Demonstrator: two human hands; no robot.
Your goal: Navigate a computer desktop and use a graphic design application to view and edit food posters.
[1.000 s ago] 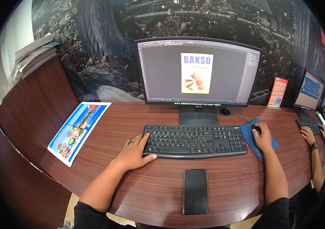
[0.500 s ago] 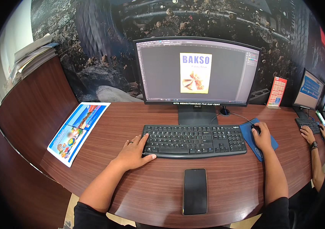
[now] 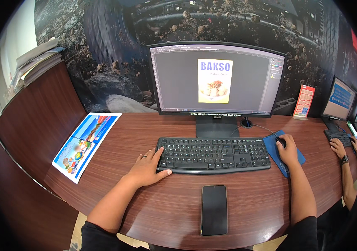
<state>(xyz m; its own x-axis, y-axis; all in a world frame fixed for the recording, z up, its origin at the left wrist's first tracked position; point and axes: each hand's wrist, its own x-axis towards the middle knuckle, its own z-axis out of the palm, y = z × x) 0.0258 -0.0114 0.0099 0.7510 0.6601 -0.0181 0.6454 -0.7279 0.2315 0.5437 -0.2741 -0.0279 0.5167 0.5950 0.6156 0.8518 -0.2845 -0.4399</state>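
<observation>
The poster [image 3: 207, 79] on the monitor [image 3: 174, 79] has its heading [image 3: 215, 66] and food picture [image 3: 214, 90]; what remains is unclear. Left hand [image 3: 147, 168] splays at the keyboard [image 3: 199, 154]'s left edge; right hand [image 3: 288, 153] curls over the mouse [image 3: 282, 142].

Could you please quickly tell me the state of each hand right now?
Left hand: open, holding nothing, fingers at the keyboard's left end.
Right hand: holding the mouse, curled over it.

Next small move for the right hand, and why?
I'd suggest a slight slide of the mouse: the right hand rests on it, bare blue pad shows beside it, and the monitor ahead displays a poster.
</observation>
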